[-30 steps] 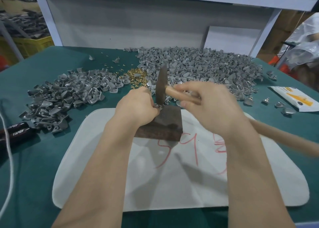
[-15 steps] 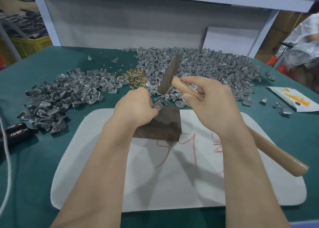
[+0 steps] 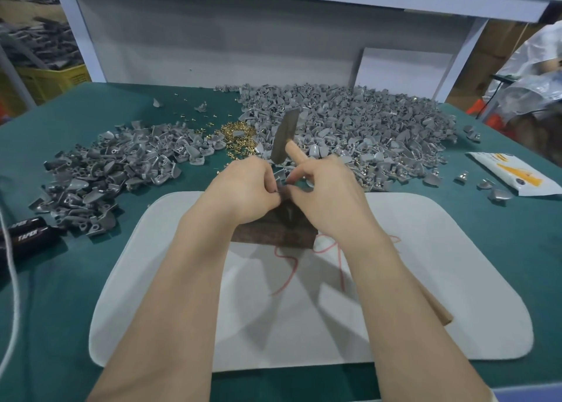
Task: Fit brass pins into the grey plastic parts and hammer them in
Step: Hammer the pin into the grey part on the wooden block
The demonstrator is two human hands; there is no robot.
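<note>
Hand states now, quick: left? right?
Left hand: pinches a grey plastic part.
Right hand: grips the hammer, index finger straight.

Green table (image 3: 91,280), grey back panel (image 3: 213,36).

Colour-wise this setup is pretty loud. The bench (image 3: 76,295) is covered in deep teal green, and the pale off-white mat (image 3: 441,264) on top has red scribbles across it. The block (image 3: 273,234) on the mat is a dark, mottled brown. The plastic parts (image 3: 365,134) are all flat mid-grey, two big heaps of them, and the brass pins (image 3: 237,135) between them glint shiny gold. The hammer head (image 3: 284,140) is dull dark grey and its handle (image 3: 438,310) is light tan wood. Off to the right there's a white packet (image 3: 517,176) with orange-yellow print. Off to the left there are black items (image 3: 27,234) lettered TAPER in white, a white cord (image 3: 13,304) and a yellow crate (image 3: 51,79).
</note>
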